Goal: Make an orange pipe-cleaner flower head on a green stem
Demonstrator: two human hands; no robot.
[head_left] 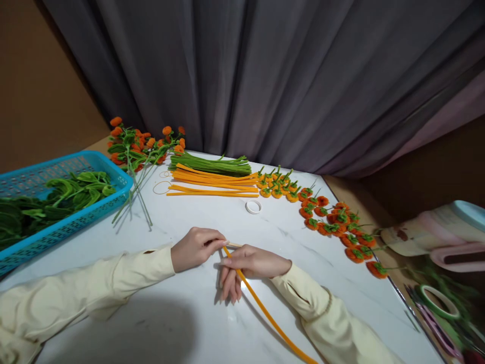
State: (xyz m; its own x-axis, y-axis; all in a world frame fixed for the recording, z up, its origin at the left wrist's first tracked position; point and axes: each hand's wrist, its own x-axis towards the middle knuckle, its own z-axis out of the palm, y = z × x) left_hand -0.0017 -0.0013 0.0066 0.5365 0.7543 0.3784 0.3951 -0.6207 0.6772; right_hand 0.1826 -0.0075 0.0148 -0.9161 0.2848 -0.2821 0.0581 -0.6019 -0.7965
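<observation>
Your left hand [197,248] pinches the orange chenille stem [262,306] at its far end; its long axis slants rightward toward you past your nearer right hand [259,261], whose grip I cannot tell.

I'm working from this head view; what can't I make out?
In the head view:
Orange strip: lower end cut off by the bottom edge.
Pale stick: true length hidden where the left hand and right hand cover it.
Blue basket: left part cut off by the left edge.
Container at right: brown mark too blurred to identify.
</observation>
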